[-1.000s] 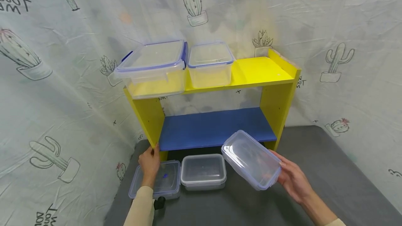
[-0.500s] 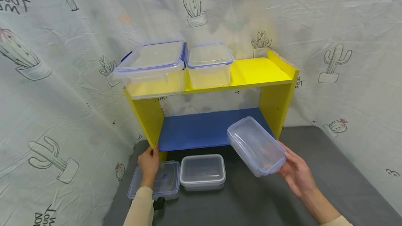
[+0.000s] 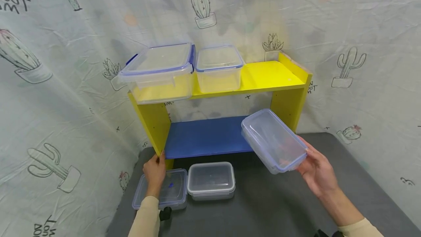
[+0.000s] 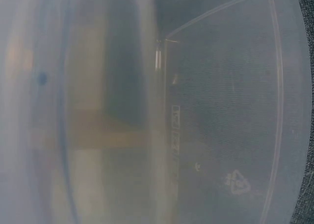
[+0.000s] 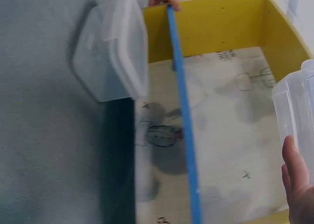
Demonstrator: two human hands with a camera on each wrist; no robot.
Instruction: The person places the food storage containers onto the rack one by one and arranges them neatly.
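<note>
a clear box [image 3: 273, 140] is gripped by the right hand [image 3: 318, 171] before the blue shelf [image 3: 204, 136]; the yellow rack's side panel [image 3: 154, 123] is held by the left hand [image 3: 154, 173].

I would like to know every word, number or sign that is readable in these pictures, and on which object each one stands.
Recycling triangle sign: embossed on the clear container lid in the left wrist view; any number inside it is too blurred to read.
"TOU": mirrored, cut-off print on the cactus curtain at top left; the lines above and below it are not readable.
Small dark print on the curtain beside the yellow shelf: too small to read.
Containers in the head view: no readable label.
</note>
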